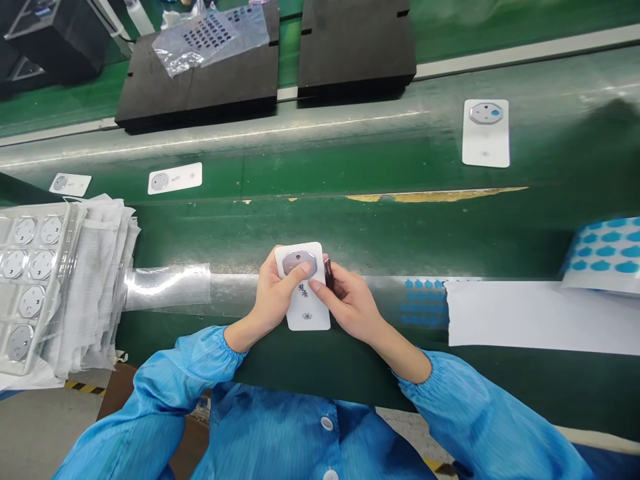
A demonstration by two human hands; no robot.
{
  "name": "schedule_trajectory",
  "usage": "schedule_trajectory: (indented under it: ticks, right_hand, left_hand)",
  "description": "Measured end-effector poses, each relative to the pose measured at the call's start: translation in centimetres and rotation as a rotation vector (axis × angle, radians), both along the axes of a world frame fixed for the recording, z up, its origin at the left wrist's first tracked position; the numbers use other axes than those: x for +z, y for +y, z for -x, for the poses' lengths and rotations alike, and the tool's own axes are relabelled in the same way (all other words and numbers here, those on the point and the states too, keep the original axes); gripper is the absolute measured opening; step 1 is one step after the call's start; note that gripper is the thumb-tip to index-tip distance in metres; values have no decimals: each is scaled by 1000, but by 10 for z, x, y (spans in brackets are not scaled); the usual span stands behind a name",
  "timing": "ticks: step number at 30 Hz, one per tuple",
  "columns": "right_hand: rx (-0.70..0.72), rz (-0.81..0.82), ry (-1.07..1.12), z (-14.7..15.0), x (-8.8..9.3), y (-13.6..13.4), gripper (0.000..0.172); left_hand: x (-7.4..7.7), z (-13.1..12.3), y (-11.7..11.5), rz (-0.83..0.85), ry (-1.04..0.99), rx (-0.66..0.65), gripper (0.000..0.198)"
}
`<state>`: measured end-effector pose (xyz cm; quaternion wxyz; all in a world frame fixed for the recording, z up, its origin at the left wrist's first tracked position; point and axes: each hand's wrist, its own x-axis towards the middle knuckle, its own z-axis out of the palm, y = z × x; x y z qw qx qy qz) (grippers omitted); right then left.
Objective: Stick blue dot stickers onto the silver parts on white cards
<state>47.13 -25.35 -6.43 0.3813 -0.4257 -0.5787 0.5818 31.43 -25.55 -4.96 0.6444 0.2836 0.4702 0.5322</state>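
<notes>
Belt point(350, 167) ahead is mostly open, just three white cards point(485, 133) scattered on it. Tray stack point(55, 287) crowds the left, sticker sheet point(607, 253) crowds the right, black foam blocks point(356, 47) wall off the back.

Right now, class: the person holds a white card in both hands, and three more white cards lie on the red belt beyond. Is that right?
Not quite. The belt is green, not red, as the head view shows. The rest stands: both hands hold the white card, and three more lie beyond.
</notes>
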Motion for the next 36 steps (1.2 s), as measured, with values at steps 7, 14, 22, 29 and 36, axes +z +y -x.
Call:
schedule_trajectory:
  ticks: [7,14,22,29,36]
  right_hand:
    - [-90,107,111,-1,12,5,36]
    - [-130,164,70,-1,11,6,39]
    - [-163,176,63,-2,11,7,41]
    - [-178,212,88,-4,9,8,41]
    - [-201,210,55,-5,9,9,39]
  left_hand:
    - [-8,-1,1,34,-97,-25,35]
    - [-16,-1,-2,44,-39,-47,37]
    - [-13,-3,-4,10,0,-74,37]
    - [-8,-4,-7,-59,129,-131,43]
    - [-8,-5,-13,-243,310,-173,42]
